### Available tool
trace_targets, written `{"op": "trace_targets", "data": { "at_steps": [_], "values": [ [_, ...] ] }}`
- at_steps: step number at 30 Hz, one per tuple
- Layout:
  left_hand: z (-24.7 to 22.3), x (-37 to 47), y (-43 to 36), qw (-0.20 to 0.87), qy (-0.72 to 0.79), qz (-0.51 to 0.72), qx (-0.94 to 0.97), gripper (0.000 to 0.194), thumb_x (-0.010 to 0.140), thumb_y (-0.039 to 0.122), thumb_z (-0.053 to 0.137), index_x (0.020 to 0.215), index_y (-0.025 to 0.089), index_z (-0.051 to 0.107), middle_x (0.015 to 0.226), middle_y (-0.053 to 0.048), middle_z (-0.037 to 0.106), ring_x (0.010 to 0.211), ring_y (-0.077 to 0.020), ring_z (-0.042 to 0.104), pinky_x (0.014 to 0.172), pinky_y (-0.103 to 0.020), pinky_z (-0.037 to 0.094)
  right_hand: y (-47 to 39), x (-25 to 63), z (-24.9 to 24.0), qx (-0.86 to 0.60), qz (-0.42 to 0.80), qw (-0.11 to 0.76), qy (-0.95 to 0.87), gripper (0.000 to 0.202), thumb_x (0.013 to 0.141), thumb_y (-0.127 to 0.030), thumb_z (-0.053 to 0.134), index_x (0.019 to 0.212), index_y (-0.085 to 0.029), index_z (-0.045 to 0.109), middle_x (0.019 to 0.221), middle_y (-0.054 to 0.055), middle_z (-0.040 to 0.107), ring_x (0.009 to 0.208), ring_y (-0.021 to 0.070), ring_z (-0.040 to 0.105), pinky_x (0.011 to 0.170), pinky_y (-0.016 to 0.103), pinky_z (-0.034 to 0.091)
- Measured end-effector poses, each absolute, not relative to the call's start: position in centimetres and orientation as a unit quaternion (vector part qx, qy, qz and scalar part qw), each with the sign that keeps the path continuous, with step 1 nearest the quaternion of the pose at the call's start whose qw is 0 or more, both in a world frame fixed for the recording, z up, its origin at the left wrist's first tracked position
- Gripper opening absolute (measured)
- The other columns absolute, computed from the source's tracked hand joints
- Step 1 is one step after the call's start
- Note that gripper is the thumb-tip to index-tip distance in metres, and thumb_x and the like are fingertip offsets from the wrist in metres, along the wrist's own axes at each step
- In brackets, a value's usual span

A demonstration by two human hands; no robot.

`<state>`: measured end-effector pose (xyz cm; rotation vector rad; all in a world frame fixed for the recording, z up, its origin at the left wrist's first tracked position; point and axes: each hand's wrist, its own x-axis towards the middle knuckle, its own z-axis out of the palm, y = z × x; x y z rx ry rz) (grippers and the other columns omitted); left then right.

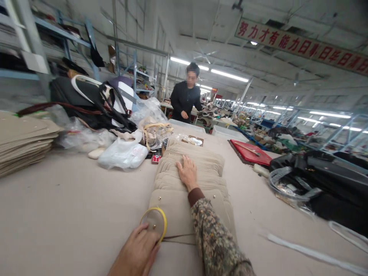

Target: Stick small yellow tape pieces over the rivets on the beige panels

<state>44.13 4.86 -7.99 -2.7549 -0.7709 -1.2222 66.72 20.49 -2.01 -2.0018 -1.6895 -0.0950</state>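
A long row of overlapping beige panels [172, 184], perhaps fabric or leather, runs away from me along the table. The nearest panel bears small gold-coloured studs. My left hand [138, 247] grips a roll of yellow tape [165, 223] at the near left corner of that panel; one stud shows through its ring. Farther up the row, my right hand [188, 172] lies palm down on the overlapping edges, its fingers stretched out and holding nothing. A camouflage sleeve with a brown cuff covers that arm and hides part of the panels.
Another stack of beige panels [25, 142] stands at the left edge of the table. Black bags [83, 99] and plastic-wrapped items [123, 153] lie at the back left. To the right are a red board [248, 152] and a black bag [330, 184]. A person [185, 97] stands beyond the table.
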Motion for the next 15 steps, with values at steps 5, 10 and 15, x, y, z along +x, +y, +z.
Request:
{"op": "trace_targets", "data": {
  "at_steps": [5, 10, 15],
  "values": [
    [-6.8, 43.9, 3.2, 0.010, -0.270, -0.351, -0.897, 0.017, 0.091, 0.008, 0.038, 0.090, 0.019, 0.051, 0.073, 0.002, 0.060, 0.067, -0.0155, 0.060, 0.094, -0.040, 0.046, 14.3, 68.8, 1.9, -0.721, -0.033, 0.298, -0.625, 0.057, 0.099, -0.041, 0.032, 0.146, -0.009, 0.033, 0.152, 0.015, 0.037, 0.142, 0.0247, 0.026, 0.115, 0.042, 0.019],
    [-6.8, 44.1, 2.9, 0.000, -0.280, -0.299, -0.912, 0.014, 0.092, 0.012, 0.042, 0.088, 0.020, 0.053, 0.076, 0.000, 0.061, 0.075, -0.0175, 0.060, 0.094, -0.039, 0.047, 2.9, 75.3, -0.6, -0.706, -0.063, 0.416, -0.570, 0.068, 0.092, -0.054, 0.040, 0.146, -0.012, 0.033, 0.152, 0.016, 0.036, 0.141, 0.0298, 0.028, 0.115, 0.050, 0.023],
    [-6.8, 44.6, 3.1, 0.023, -0.265, -0.267, -0.926, 0.012, 0.093, 0.017, 0.043, 0.089, 0.021, 0.054, 0.079, -0.001, 0.063, 0.079, -0.0188, 0.062, 0.094, -0.038, 0.048, -5.7, 77.1, -8.5, -0.745, 0.072, 0.451, -0.486, 0.080, 0.088, -0.053, 0.048, 0.150, -0.008, 0.022, 0.153, 0.021, 0.030, 0.142, 0.0330, 0.027, 0.115, 0.053, 0.025]
  ]
}}
